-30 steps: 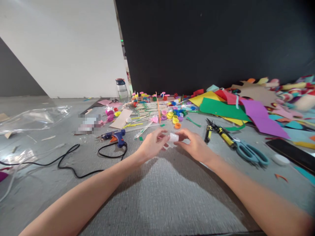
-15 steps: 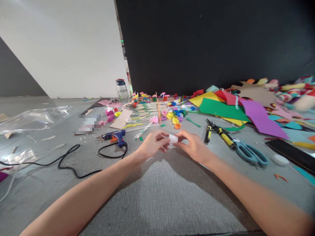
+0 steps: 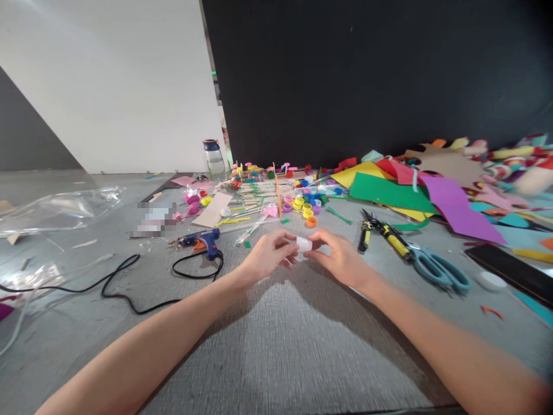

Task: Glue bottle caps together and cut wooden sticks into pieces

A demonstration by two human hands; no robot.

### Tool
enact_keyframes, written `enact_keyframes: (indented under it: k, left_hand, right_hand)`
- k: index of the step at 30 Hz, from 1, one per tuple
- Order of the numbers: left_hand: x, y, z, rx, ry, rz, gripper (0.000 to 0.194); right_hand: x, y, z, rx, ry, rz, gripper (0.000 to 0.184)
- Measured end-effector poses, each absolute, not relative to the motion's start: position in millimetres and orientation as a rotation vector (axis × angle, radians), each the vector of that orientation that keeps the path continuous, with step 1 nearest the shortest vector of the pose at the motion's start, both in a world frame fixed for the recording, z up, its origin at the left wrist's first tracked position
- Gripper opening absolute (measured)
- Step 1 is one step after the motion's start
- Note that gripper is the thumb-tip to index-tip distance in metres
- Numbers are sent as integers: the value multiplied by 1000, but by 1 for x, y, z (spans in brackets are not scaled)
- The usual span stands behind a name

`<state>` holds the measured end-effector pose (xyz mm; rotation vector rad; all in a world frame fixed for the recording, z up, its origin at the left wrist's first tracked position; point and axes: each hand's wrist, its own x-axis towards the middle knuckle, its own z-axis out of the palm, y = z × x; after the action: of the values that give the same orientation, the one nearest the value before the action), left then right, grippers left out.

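at center, left hand [image 3: 268, 252] and right hand [image 3: 341, 257] both pinched on white cylinder [image 3: 304, 244]; glue gun [image 3: 209, 241] at 9 o'clock, scissors [image 3: 439, 268] at 3 o'clock.

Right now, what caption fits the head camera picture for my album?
Left hand and right hand hold a small white piece between a blue glue gun and teal-handled scissors.

A small white tube [image 3: 305, 244], smooth and cylindrical, lies sideways, its axis running roughly left to right. The left hand [image 3: 273, 250] pinches one end, its fingertips partly covering it; the right hand [image 3: 336, 252] grips the other.
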<state>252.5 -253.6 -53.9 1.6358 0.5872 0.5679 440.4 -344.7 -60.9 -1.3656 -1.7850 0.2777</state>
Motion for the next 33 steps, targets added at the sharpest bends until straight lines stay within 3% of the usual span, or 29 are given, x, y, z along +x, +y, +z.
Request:
enact_keyframes:
  k: [5, 8, 15, 19, 28, 33]
  left_hand:
    - [253, -254, -57, 1688, 608, 553, 16]
    - [253, -258, -54, 1925, 710, 573, 26]
    - [240, -237, -45, 2458, 978, 883, 32]
    - [234, -216, -57, 2542, 991, 648, 55]
    - [242, -221, -72, 2570, 897, 742, 19]
    - [246, -231, -67, 2504, 705, 926, 27]
  right_hand:
    - [441, -344, -62, -1388, -1777, 298, 13]
    - [442, -341, -66, -1425, -1749, 315, 22]
    - [459, -330, -77, -1713, -1578, 170, 23]
    - [467, -325, -82, -1848, -1551, 59, 23]
    - [464, -328, -81, -1758, -1581, -168, 30]
    - [450, -334, -73, -1471, -1795, -178, 26]
